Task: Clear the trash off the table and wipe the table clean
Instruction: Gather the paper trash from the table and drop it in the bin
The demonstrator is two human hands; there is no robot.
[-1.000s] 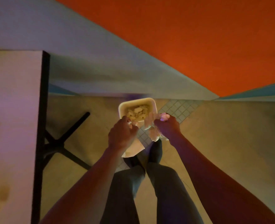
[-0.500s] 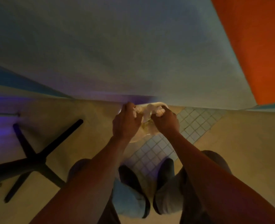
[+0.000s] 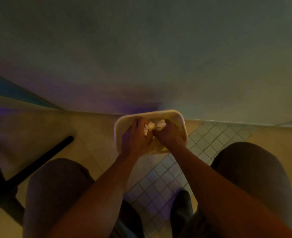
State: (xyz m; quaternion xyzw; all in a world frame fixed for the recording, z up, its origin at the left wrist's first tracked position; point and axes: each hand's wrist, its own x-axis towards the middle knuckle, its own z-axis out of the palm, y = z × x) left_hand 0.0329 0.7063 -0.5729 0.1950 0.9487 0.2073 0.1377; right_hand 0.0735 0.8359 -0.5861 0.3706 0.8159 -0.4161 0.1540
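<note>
A cream trash bin stands on the floor against the wall, seen from above. Both of my hands are inside its opening. My left hand and my right hand each hold crumpled white paper tissue, the wads touching between my fingers. The bin's contents are hidden beneath my hands. The table top is out of view.
A black cross-shaped table base lies on the floor at left. My knees flank the bin, a dark shoe below. A grey wall fills the top. A patch of small white tiles runs under me.
I have crouched lower and my view has swung right, losing the table top. My hands with the tissue have gone down into the bin, which looms larger.
</note>
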